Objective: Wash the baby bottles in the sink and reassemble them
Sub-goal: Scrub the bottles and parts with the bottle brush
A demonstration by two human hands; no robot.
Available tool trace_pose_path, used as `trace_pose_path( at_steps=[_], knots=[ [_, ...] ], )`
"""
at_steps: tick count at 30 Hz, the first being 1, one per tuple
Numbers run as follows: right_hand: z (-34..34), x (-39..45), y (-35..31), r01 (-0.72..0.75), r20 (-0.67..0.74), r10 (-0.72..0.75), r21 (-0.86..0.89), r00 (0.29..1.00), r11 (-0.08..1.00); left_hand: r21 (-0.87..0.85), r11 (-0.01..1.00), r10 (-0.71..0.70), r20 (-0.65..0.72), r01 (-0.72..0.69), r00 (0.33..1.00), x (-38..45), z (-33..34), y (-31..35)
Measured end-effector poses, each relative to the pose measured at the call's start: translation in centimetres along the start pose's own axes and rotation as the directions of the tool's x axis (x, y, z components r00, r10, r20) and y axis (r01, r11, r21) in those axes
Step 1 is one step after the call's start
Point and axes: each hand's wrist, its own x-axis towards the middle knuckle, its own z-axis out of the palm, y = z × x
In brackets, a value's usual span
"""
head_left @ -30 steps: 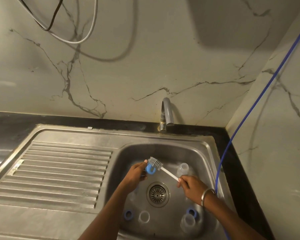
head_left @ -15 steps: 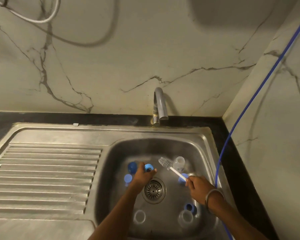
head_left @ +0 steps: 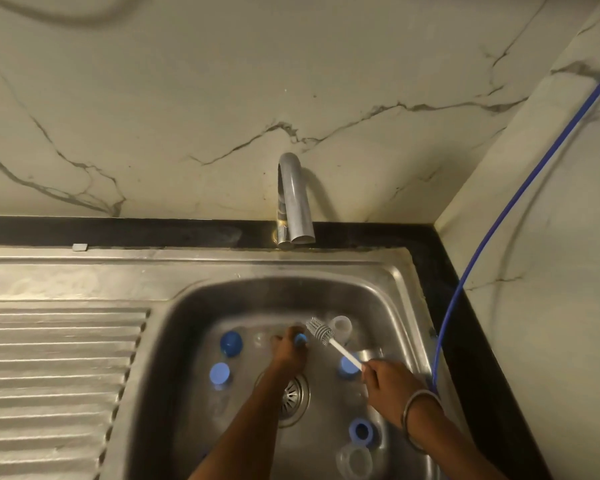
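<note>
My left hand reaches into the steel sink and grips a small blue bottle ring near the basin's back. My right hand holds the white handle of a bottle brush, whose grey bristle head points up-left, just right of the ring. Loose parts lie in the basin: a blue cap and a blue-lidded piece at the left, a clear bottle at the back, a blue piece under the brush handle, a blue ring and a clear part at the front right.
The tap stands behind the basin, with no water running. The ribbed drainboard lies to the left. The drain strainer sits mid-basin under my left forearm. A blue hose runs down the right wall to the counter edge.
The view tilted down over the sink. My left hand carried the blue ring toward the basin's back. The brush stayed beside it in my right hand.
</note>
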Motion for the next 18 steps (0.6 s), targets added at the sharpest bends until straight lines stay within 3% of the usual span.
trace_pose_path(
  at_steps=[5, 18],
  knots=[
    [0.1, 0.6, 0.3, -0.011, 0.011, 0.011, 0.014, 1.0, 1.0, -0.046, 0.999, -0.023, -0.007, 0.022, 1.0, 1.3, 1.0, 0.0],
    [0.8, 1.3, -0.4, -0.019, 0.041, 0.021, -0.032, 0.999, 0.999, 0.018, 0.995, 0.098, -0.045, -0.097, 0.994, 0.2, 0.0, 1.1]
  ],
)
